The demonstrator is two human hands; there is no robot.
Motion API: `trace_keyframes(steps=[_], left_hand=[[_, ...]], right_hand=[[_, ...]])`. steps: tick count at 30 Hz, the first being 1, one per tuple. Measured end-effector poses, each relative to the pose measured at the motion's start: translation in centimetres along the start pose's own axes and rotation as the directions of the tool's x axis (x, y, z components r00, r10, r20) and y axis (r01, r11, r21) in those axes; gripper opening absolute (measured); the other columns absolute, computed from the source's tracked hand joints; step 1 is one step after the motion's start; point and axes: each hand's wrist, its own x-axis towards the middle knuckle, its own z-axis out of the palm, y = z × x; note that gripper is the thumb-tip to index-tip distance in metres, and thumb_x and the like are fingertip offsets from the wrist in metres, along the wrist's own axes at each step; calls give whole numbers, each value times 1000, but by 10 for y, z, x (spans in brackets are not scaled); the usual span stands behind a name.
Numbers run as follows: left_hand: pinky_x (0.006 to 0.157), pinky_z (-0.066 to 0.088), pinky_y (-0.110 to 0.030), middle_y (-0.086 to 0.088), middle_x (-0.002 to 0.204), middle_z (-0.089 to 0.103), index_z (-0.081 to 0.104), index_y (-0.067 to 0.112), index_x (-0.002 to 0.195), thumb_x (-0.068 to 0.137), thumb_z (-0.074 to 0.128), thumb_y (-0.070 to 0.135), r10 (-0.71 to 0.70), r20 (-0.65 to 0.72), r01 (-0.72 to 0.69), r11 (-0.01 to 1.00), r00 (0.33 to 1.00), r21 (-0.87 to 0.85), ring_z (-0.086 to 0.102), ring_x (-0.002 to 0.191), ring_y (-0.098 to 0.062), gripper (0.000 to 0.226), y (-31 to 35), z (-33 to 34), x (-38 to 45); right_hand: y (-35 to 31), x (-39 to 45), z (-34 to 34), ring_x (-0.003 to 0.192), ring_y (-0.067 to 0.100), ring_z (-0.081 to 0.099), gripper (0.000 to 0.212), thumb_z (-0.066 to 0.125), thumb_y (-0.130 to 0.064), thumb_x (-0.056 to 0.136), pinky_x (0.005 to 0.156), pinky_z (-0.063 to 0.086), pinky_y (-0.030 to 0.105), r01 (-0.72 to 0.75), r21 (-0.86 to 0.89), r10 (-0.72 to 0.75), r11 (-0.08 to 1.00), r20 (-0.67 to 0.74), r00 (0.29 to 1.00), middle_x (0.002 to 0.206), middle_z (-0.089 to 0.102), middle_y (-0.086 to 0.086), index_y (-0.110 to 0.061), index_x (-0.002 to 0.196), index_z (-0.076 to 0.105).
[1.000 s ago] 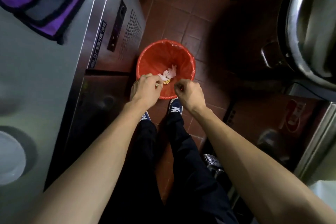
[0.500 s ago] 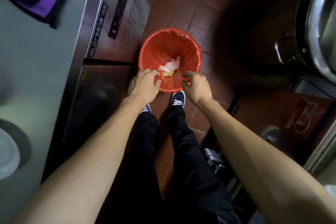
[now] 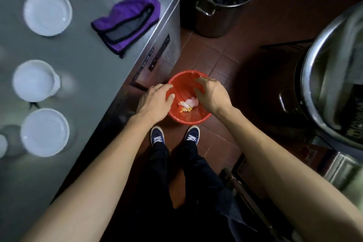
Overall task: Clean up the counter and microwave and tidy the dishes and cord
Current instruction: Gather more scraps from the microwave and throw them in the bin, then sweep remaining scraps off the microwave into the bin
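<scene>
A red waste bin (image 3: pixel 184 118) stands on the floor by my feet, with pale scraps and yellow bits (image 3: pixel 187 104) at its bottom. My left hand (image 3: pixel 155 101) hovers over the bin's left rim, fingers relaxed and empty. My right hand (image 3: pixel 211 95) hangs over the bin's right side, fingers spread downward and empty. On the steel counter (image 3: pixel 88 76) to the left lie three white dishes, one at the back (image 3: pixel 47 12), one in the middle (image 3: pixel 35 81), one at the front (image 3: pixel 44 132), and a folded purple cloth (image 3: pixel 127 20).
A tall steel pot (image 3: pixel 220 0) stands on the tiled floor behind the bin. A very large steel pot (image 3: pixel 334 76) fills the right side. The counter's front panel (image 3: pixel 163 53) runs close beside the bin. My two shoes are just in front of the bin.
Both hands have opened and lifted off the bin's near rim, the right one moving over its far side. The view has pulled back, showing the countertop, dishes and cloth.
</scene>
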Motion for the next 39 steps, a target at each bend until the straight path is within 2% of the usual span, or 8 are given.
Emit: trace_keyframes(steps=[2,10,19,24,27,31,35,39], left_hand=[[102,44,-43,2,138,56,53,26,137,99,51,38,15,-70,-16,1000,997,-18,51,127,-24,40,4,-22,-6],[100,46,-40,-1,132,62,59,21,132,97,55,35,-7,-323,-9,999,946,-48,56,120,-28,37,8,-108,-38],[103,43,-45,-3,137,60,57,20,135,100,52,34,-102,-464,100,995,880,-28,53,126,-28,39,-50,-180,-103],[100,45,-43,-5,133,62,61,17,131,97,56,30,-179,-571,158,984,801,-86,54,123,-30,37,-99,-203,-160],[93,48,-45,-4,129,64,61,19,130,96,56,30,-242,-582,217,970,776,-113,56,118,-32,36,-134,-210,-199],[97,47,-46,-4,132,62,57,19,133,99,53,37,-309,-597,262,951,740,-167,54,122,-29,39,-189,-209,-256],[94,47,-40,-3,131,64,60,20,130,97,55,35,-383,-640,297,923,666,-243,55,120,-28,37,-243,-201,-318],[95,47,-43,-3,129,65,62,18,127,97,56,32,-424,-653,315,905,627,-285,56,120,-29,34,-290,-196,-382]], right_hand=[[-22,3,-19,108,30,64,29,57,-18,91,86,54,41,78,-12,-79,997,-44,996,119,69,6,-15,118,67],[-99,8,-69,116,34,60,40,55,-16,87,91,51,47,274,-55,-277,960,-46,960,126,67,10,-15,126,65],[-198,11,-82,114,30,62,38,59,-22,91,96,48,44,445,-146,-451,884,-9,893,125,68,5,-19,129,63],[-274,-3,-59,114,32,61,36,60,-28,93,94,49,46,550,-188,-553,814,39,832,127,67,5,-20,128,63],[-321,-20,-36,114,29,62,38,61,-30,95,96,50,43,622,-199,-623,757,66,779,131,65,4,-22,132,62],[-383,-52,1,118,28,60,37,62,-28,94,100,46,42,671,-177,-665,720,103,740,134,63,3,-20,130,63],[-438,-95,40,116,26,62,36,62,-24,92,98,48,38,710,-140,-705,690,90,703,130,66,3,-19,127,66],[-493,-139,80,119,25,60,37,63,-26,94,98,48,38,760,-130,-749,637,130,650,133,65,1,-20,130,63]])
